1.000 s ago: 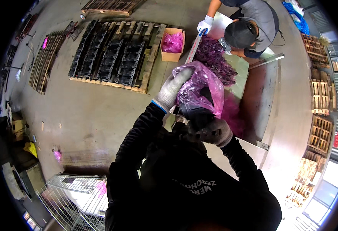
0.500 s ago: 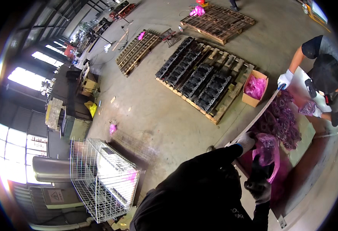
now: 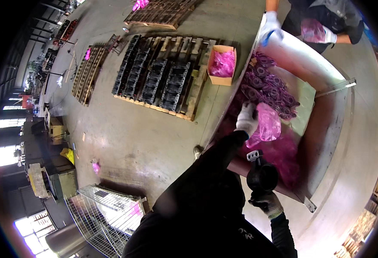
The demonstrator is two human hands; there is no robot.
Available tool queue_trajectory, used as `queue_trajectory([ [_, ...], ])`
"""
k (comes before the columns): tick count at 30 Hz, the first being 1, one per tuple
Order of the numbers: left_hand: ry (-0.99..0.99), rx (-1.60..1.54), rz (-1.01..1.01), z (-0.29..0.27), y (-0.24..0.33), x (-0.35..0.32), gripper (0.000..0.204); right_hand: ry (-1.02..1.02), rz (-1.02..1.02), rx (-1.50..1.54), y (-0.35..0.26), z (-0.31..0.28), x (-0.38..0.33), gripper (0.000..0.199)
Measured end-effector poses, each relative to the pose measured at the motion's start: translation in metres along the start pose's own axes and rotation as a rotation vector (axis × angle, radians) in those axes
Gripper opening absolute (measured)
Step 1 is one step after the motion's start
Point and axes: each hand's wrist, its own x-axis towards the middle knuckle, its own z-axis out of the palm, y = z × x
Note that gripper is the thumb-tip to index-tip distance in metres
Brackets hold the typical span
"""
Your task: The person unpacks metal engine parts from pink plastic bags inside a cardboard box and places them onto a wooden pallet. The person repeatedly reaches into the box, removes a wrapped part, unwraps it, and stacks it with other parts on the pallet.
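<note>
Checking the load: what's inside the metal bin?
Inside the metal bin are a pile of purple-wrapped parts, a pale sheet and loose pink film. What lies beneath them is covered; the pink bag at the left hand hides some too.

black rounded metal part (image 3: 262, 176) out of the translucent pink plastic bag (image 3: 269, 122)
its end sat inside before; now both are apart.
</note>
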Motion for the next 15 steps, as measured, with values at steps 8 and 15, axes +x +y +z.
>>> queue_trajectory([
  [8,-1.306,0.307,0.049,-0.011,-0.084,-0.123,0.034,0.061,0.019,-0.084,0.009,-0.001,-0.019,0.022],
  [15,-1.048,0.524,0.557,-0.138,0.036,-0.057,0.079,0.201,-0.042,-0.419,-0.002,0.006,0.017,0.038],
])
